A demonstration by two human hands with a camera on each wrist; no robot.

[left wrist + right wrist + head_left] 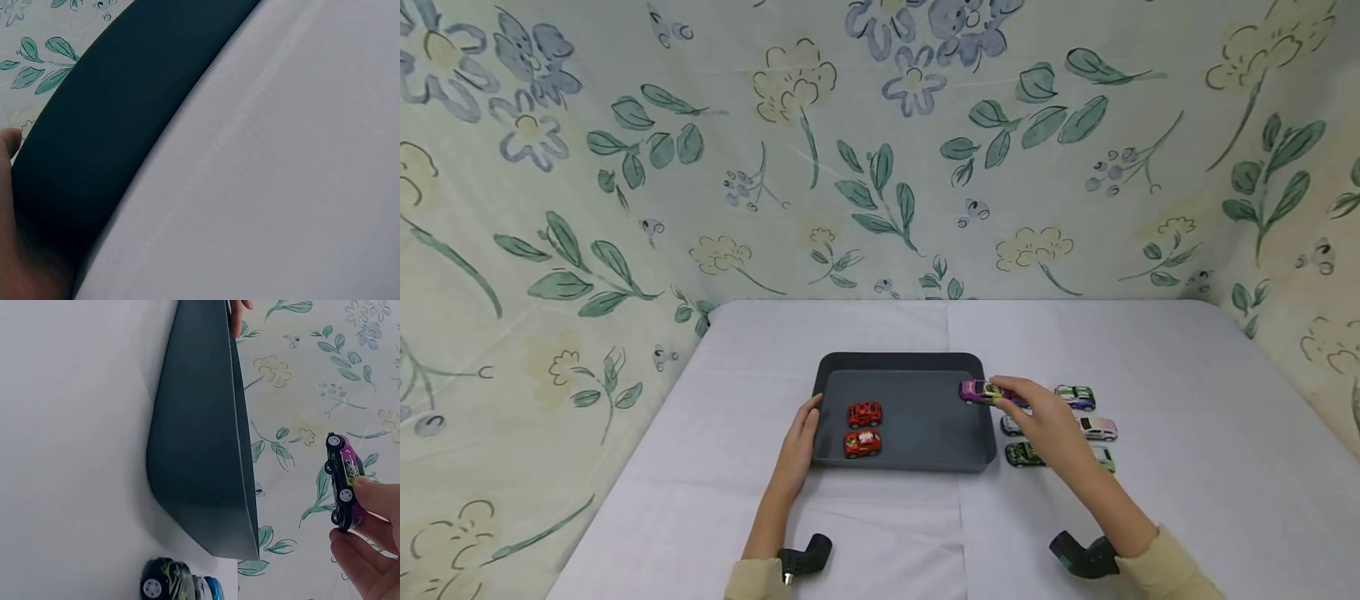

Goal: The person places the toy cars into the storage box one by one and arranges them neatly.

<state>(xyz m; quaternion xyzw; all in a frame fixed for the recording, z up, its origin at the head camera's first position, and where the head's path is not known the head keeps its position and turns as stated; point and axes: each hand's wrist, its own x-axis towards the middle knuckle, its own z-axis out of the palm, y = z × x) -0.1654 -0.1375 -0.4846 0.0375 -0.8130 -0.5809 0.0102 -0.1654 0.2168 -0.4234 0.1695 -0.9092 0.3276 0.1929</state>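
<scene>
My left hand (801, 431) grips the left rim of a dark grey tray (917, 421). In the left wrist view, the thumb side lies against the tray's outer wall (119, 112). Above the tray's right rim, my right hand (1047, 421) pinches a purple and yellow-green toy car (975, 392) between thumb and fingers. The right wrist view shows that toy car (344, 481) raised off the table, its wheels facing the camera. Inside the tray, towards the left, a red toy car (865, 414) stands behind another red toy car (862, 443).
Right of the tray stand several toy cars, among them a green and white one (1077, 397), a white and pink one (1099, 428) and a dark green one (1024, 454). My right hand partly covers this group. A white cloth (880, 517) covers the table; floral fabric (880, 167) hangs behind.
</scene>
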